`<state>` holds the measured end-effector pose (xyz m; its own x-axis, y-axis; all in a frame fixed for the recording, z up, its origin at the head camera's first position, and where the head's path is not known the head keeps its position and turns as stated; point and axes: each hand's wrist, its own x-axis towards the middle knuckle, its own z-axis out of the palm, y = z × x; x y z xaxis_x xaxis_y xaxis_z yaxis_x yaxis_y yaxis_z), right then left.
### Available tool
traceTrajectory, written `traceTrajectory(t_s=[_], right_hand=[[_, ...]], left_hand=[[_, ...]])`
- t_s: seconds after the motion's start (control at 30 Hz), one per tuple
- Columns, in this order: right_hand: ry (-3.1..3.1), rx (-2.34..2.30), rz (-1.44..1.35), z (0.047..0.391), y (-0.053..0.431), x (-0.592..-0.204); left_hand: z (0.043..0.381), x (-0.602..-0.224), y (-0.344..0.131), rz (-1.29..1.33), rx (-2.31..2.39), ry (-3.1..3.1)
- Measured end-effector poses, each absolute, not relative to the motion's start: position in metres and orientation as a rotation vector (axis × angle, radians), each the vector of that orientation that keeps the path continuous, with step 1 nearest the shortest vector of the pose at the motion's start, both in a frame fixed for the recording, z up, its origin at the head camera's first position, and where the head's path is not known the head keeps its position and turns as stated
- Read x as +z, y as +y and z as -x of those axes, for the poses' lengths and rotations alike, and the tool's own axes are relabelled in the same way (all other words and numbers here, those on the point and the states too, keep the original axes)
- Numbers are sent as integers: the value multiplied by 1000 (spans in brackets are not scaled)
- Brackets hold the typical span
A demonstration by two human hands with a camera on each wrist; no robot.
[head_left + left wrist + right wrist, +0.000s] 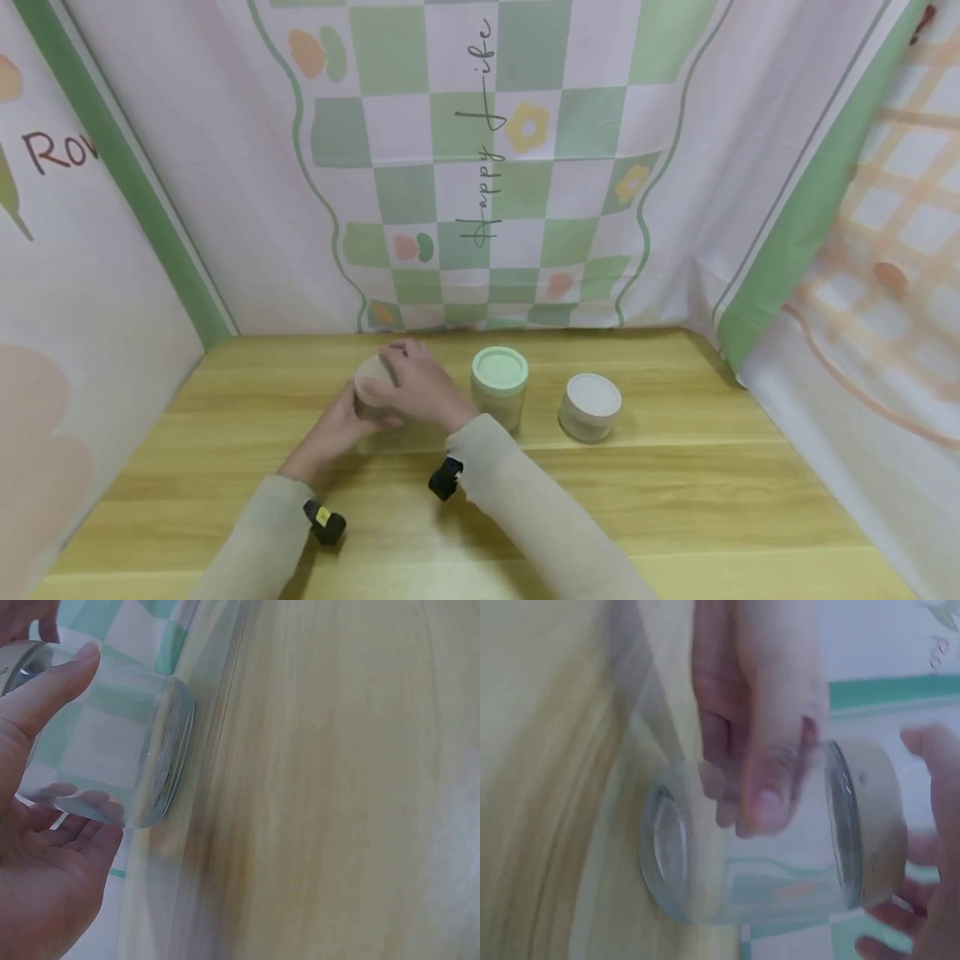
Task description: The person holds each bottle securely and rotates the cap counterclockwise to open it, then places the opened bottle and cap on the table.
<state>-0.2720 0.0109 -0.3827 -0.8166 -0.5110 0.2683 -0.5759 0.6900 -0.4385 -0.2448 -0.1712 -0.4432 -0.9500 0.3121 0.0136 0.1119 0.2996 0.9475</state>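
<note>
A clear glass jar [780,881] with an off-white lid [881,825] is between my two hands, at the left of the table in the head view. My left hand [347,423] grips the jar's side; its thumb [56,686] lies along the glass, with the fingers around the far side. Over the top, my right hand [423,385] spreads its fingers about the lid. Its thumb [934,746] stands apart from the lid in the right wrist view, while other fingertips lie right at the lid's edge. In the head view, the hands partly hide the jar.
Right of the hands stands a taller jar with a mint-green lid [500,369]. Farther right is a short jar with a white lid [592,395]. The wooden table [675,483] meets a checkered curtain [487,192] behind, with printed cloth on both sides.
</note>
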Motion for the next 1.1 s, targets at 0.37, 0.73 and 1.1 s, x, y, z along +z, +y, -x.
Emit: traceTrajectory(t_s=[0.37, 0.73, 1.1], right_hand=[[-2579, 408, -691, 261, -6, -392], [-2517, 410, -744, 262, -7, -398], [-2493, 484, -783, 265, -5, -402]], left_hand=[[247, -446, -175, -455, 1698, 2439], [249, -448, -175, -458, 1669, 2484], [249, -449, -175, -475, 1670, 2469]])
